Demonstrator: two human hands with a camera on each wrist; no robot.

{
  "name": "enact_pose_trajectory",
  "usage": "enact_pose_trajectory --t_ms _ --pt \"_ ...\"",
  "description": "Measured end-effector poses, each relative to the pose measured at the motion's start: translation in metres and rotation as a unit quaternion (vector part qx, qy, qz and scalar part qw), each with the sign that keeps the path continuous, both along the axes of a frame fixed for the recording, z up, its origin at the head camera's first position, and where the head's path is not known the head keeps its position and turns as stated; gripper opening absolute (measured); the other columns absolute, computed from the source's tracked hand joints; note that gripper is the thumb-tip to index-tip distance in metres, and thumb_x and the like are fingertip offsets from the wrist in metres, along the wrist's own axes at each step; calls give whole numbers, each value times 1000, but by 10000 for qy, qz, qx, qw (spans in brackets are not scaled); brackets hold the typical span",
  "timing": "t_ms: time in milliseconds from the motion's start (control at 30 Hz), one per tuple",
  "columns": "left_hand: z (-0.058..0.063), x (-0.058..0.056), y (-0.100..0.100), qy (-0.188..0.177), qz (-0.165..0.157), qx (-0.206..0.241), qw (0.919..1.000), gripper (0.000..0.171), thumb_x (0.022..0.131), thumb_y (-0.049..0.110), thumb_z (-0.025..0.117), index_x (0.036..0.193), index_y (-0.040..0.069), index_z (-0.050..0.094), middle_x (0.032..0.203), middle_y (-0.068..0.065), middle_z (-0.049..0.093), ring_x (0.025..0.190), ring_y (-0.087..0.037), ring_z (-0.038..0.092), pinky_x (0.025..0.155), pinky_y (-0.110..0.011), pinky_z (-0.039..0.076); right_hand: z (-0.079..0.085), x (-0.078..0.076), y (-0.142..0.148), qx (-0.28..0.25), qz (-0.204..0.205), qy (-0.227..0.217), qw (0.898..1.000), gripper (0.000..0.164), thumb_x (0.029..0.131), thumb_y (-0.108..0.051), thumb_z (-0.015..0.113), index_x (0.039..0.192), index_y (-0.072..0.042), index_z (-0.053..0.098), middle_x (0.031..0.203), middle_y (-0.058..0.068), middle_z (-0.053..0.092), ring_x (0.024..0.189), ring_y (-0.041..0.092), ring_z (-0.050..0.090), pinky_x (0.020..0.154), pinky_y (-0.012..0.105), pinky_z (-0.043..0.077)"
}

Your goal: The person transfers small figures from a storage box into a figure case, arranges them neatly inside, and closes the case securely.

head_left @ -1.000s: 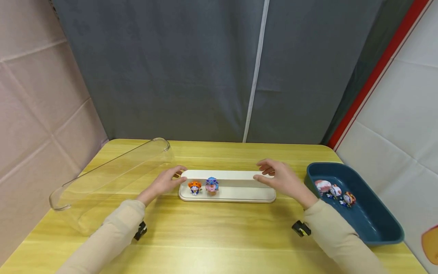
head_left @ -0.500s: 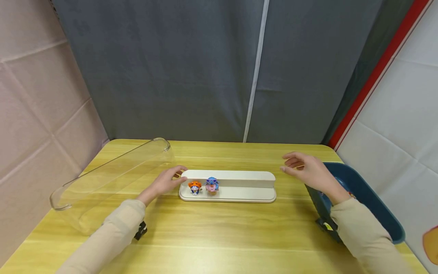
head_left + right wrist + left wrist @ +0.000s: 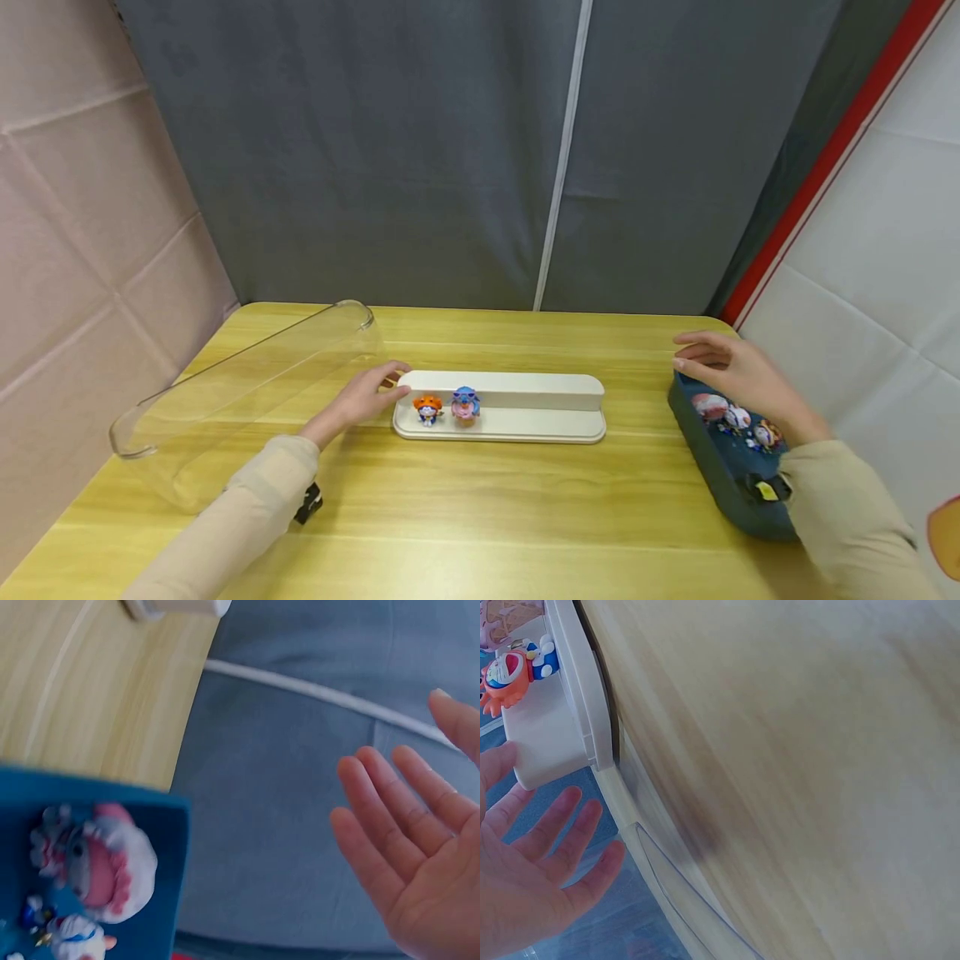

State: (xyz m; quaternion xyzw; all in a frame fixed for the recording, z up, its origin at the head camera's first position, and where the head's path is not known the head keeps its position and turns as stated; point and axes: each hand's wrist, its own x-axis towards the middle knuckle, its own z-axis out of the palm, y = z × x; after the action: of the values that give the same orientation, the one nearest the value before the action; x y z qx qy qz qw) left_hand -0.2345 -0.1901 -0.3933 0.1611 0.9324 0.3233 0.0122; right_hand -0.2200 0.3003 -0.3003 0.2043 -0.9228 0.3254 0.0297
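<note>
In the head view, a white stepped display base (image 3: 540,427) lies mid-table. On its left part stand an orange-topped figurine (image 3: 427,410) and a blue-and-pink figurine (image 3: 466,407). My left hand (image 3: 363,397) is at the base's left end, its thumb (image 3: 496,763) seemingly touching the edge and its fingers spread. Above the far end of a dark blue bin (image 3: 701,467), my right hand (image 3: 731,367) holds nothing; its fingers look fairly straight in the right wrist view. Inside the bin are a pink-and-white figurine (image 3: 708,407) and two other small figurines, one white (image 3: 737,417) and one brownish-orange (image 3: 767,434).
A clear curved cover (image 3: 247,387) lies on the left of the wooden table (image 3: 480,508). A dark grey curtain (image 3: 375,167) hangs behind the table. White fabric walls stand at both sides.
My right hand has moved right, from over the base's right end to above the bin. My left hand, the base and the figurines on it have stayed put.
</note>
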Motion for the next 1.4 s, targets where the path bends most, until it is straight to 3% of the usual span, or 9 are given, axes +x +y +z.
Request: enact_pose_trajectory --t_ms 200,400,667,1000,1133,1267,1400 --pt "0 0 0 33 -7 -33 10000 37 89 25 54 120 6 50 110 -16 55 99 -31 52 83 -46 41 -9 -1 19 -110 -247 65 9996 39 89 -24 55 122 -3 48 104 14 57 85 -5 50 69 13 42" --pt "0 0 0 19 -3 -41 10000 36 89 25 54 120 7 50 110 -16 55 99 -31 52 83 -45 42 -17 -5 37 -258 -351 39 9990 40 88 -23 55 121 -1 48 104 16 57 84 -7 50 67 12 42" --pt "-1 0 0 21 23 -36 10000 36 89 26 54 120 8 50 110 -15 55 99 -30 52 83 -45 42 -30 -7 57 -361 -641 -464 9962 44 88 -29 54 122 -2 47 102 -4 58 84 -9 50 68 13 42" --pt "-1 -1 0 42 -2 -39 10000 35 89 25 54 119 7 50 109 -15 56 98 -30 52 83 -44 42 -48 -11 78 -227 -844 -1019 9909 52 89 -36 50 127 -2 42 110 -4 52 86 -12 44 75 32 42" --pt "-1 0 0 25 -2 -20 10000 36 89 25 54 119 7 50 109 -15 55 99 -30 52 83 -44 42 -55 -14 82 -300 -832 -1148 9894 53 88 -37 51 127 -1 42 109 -7 52 87 -12 44 74 27 43" --pt "-1 0 0 18 27 -18 10000 36 89 25 54 120 7 50 110 -15 55 99 -30 52 83 -45 42 -60 -16 84 -173 -817 -1143 9899 54 88 -37 52 127 -2 43 112 -1 53 86 -13 45 71 20 43" --pt "-1 0 0 35 21 -41 10000 36 89 25 54 120 7 50 110 -15 55 99 -30 52 83 -45 42 -60 -18 84 -59 -715 -1197 9902 55 88 -37 52 127 0 42 119 17 50 86 -12 44 75 30 45"
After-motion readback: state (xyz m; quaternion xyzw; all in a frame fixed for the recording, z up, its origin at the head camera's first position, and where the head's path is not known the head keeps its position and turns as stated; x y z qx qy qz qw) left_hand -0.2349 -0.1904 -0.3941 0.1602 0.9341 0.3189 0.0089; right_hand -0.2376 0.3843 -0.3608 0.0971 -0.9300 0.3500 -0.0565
